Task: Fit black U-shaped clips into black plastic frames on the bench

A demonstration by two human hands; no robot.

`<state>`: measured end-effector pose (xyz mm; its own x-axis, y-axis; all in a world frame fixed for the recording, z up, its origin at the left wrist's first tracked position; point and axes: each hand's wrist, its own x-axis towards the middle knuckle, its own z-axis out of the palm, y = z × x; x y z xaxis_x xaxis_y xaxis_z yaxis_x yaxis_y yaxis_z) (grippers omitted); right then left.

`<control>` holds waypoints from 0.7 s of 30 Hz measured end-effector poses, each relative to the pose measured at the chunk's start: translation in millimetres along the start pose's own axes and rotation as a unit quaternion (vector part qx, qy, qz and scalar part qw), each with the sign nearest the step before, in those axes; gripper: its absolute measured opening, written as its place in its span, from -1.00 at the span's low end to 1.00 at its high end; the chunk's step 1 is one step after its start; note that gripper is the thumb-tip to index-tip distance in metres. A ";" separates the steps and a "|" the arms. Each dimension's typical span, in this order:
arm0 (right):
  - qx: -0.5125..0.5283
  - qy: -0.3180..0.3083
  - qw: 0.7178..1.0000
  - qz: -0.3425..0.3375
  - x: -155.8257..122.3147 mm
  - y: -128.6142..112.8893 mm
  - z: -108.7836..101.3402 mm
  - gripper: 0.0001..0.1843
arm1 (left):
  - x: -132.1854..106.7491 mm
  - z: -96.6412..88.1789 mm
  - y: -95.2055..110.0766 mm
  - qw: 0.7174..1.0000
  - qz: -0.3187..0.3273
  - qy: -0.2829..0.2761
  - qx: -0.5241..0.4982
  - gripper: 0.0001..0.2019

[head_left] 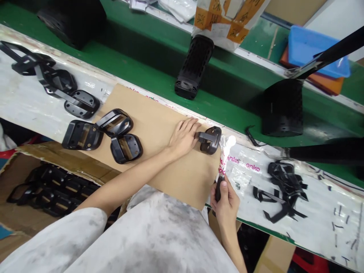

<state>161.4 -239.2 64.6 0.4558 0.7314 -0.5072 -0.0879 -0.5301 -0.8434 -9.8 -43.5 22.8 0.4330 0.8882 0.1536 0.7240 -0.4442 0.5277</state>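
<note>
My left hand (183, 138) rests on a tan cardboard sheet (182, 178), its fingertips holding the stem of a black plastic bracket (211, 140) at the sheet's right end. My right hand (226, 201) grips a black-handled tool (218, 188) just past the sheet's corner. The tool's tip is lost in bright glare and a clear plastic film (226, 151), close to the bracket. Several matching black brackets (102, 132) lie on the cardboard to the left of my left hand, and more (57, 81) lie farther left on the bench.
Black plastic trimmings (284, 189) lie on the white-covered bench (321, 193) to the right. Behind it runs a green conveyor (159, 72) carrying black ribbed housings (193, 66). A blue tray (315, 51) stands back right. An open carton (42, 189) of black parts sits front left.
</note>
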 end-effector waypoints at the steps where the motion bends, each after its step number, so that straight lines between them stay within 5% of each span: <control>1: -0.002 -0.007 1.000 0.000 0.7 -0.8 -0.6 -0.20 | -0.3 0.5 -0.3 1.000 0.001 0.001 0.001 -0.49; 6: -0.090 -0.114 0.989 0.010 10.8 -10.0 -8.7 -0.15 | 1.3 1.8 -4.2 1.000 0.007 0.000 -0.001 -0.46; 10: -0.146 -0.136 0.980 -0.003 21.1 -11.2 -19.5 -0.16 | 8.5 -0.4 -9.0 1.000 0.023 -0.014 0.004 -0.52; 17: -0.144 -0.070 0.986 -0.039 17.4 8.9 -22.6 -0.18 | 12.3 3.1 -12.0 1.000 0.027 -0.005 0.011 -0.53; 21: -0.045 0.050 0.998 -0.015 -1.3 10.8 -7.7 -0.07 | 11.1 6.5 -12.4 1.000 0.022 -0.002 0.009 -0.52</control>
<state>166.7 -249.2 57.5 0.5429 0.7039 -0.4580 0.0051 -0.5481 -0.8364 -10.4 -29.0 12.5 0.4679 0.8667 0.1728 0.7137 -0.4859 0.5045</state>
